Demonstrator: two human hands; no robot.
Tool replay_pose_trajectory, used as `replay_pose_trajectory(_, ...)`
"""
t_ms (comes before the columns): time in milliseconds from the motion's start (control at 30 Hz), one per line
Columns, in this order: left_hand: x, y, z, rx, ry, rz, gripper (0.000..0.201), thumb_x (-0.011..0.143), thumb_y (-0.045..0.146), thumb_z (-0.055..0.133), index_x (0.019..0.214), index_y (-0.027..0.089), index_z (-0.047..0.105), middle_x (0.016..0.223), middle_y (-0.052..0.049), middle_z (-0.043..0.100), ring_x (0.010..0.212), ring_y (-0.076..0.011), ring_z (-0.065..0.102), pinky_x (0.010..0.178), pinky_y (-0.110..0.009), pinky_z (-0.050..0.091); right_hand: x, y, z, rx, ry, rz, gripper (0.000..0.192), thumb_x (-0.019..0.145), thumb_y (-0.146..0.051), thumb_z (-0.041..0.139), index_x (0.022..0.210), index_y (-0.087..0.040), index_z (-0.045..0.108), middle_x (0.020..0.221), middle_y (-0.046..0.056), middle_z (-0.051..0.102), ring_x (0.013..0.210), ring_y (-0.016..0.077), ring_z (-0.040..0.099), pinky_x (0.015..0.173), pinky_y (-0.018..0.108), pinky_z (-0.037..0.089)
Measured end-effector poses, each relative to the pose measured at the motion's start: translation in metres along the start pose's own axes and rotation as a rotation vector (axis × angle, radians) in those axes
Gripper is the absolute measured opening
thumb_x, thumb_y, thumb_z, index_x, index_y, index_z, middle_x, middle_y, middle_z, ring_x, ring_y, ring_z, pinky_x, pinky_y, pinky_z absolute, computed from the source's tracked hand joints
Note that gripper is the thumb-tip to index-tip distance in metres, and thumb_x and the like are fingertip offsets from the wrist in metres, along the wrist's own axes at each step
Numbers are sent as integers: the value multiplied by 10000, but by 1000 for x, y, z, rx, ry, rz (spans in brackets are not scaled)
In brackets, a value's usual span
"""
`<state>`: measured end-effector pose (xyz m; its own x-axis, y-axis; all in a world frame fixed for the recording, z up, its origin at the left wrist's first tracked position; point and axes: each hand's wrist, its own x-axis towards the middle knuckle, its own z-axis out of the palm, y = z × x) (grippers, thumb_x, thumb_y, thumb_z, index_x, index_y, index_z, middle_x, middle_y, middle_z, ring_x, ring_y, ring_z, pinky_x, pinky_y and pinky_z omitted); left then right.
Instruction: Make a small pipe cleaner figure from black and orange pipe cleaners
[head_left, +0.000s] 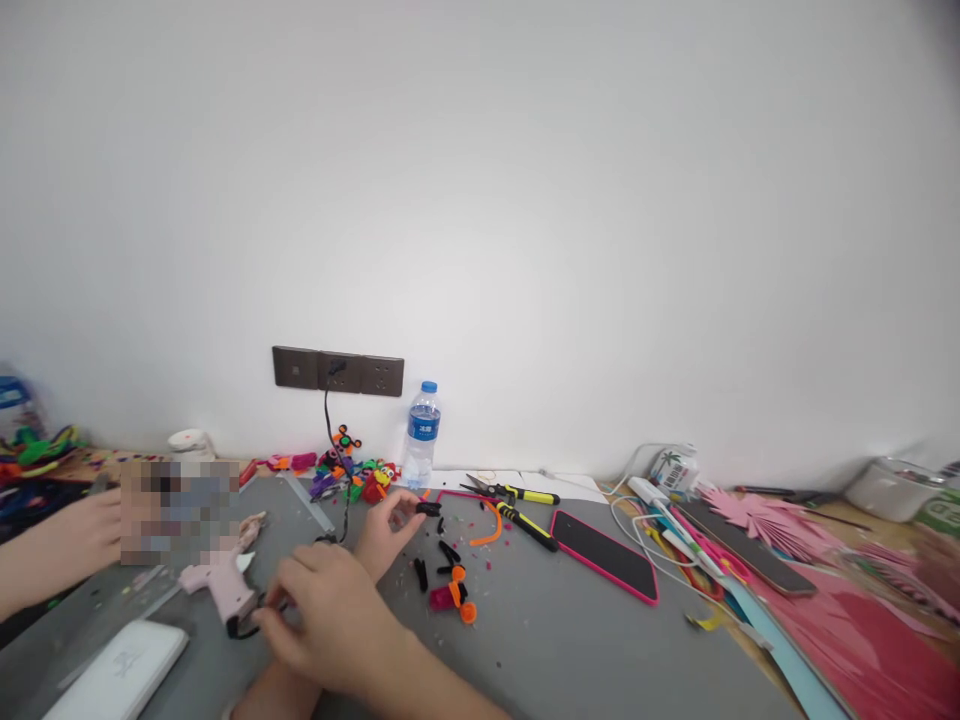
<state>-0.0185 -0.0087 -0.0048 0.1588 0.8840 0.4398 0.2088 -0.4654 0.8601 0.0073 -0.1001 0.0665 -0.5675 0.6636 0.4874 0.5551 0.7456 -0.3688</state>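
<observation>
My left hand pinches a small black fuzzy pipe-cleaner piece between thumb and fingers, above the grey mat. My right hand crosses over my left forearm, its fingers closed at the black cord of a pink glue gun. The gun lies on the mat to the left, its nozzle pointing away. Right of my hands lie loose black fuzzy pieces and an orange, pink and black fuzzy figure. An orange strip curves beyond them.
Yellow-black pliers, scissors-like snips and a pink-edged phone lie rightward. A water bottle stands by the wall. A white box-shaped device sits front left. Another person's hand is at left. Coloured paper covers the right side.
</observation>
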Motion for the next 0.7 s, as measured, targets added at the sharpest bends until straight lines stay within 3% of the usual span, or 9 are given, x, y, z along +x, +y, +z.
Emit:
replay_pose_trajectory(100,3,-8,2,-17,8,-21,132,727,303,655,811,202,642,736,-13,668,693,-196,636,580,-270,479,-23,18,-34,-36,-91,14,130,825,-284,662,740,-188,684,727,13,722,659,186,654,622,256,491)
replay_pose_trajectory(167,4,-10,3,-24,13,-39,148,718,313,658,798,190,643,729,-14,670,684,-187,631,580,-265,476,-36,37,-47,-137,-170,212,124,799,-265,659,733,-174,711,677,59,732,600,222,669,541,279,471)
replay_pose_trajectory(233,4,-9,3,-36,22,-61,162,714,327,662,787,182,646,727,-15,669,687,-182,625,585,-259,472,-46,56,-50,-252,-268,391,114,757,-249,678,730,-150,727,692,123,740,638,274,696,547,310,482)
replay_pose_trajectory(367,3,-9,4,-62,53,-79,187,721,344,659,806,179,639,734,-11,657,690,-177,620,599,-254,471,-50,82,-38,-396,-309,610,174,743,-205,665,880,-129,741,843,188,754,786,324,720,652,374,521)
replay_pose_trajectory(533,3,-14,7,-78,47,-70,184,742,340,651,830,179,630,771,-19,644,717,-176,612,627,-253,481,-43,89,-25,-299,-393,716,248,803,-186,600,1004,-94,712,992,214,727,921,322,700,723,370,524)
replay_pose_trajectory(600,3,-14,7,-89,49,-67,180,751,336,649,838,180,623,787,-22,639,726,-176,609,644,-256,484,-45,94,-29,-196,-358,709,192,758,-147,612,906,-97,723,967,204,729,901,321,694,702,353,509)
replay_pose_trajectory(700,2,-11,7,-94,43,-64,162,775,323,636,850,181,615,805,-21,627,746,-174,605,671,-259,485,-54,113,-45,-27,-291,675,108,693,-99,606,730,-150,694,801,102,738,760,228,684,609,258,459)
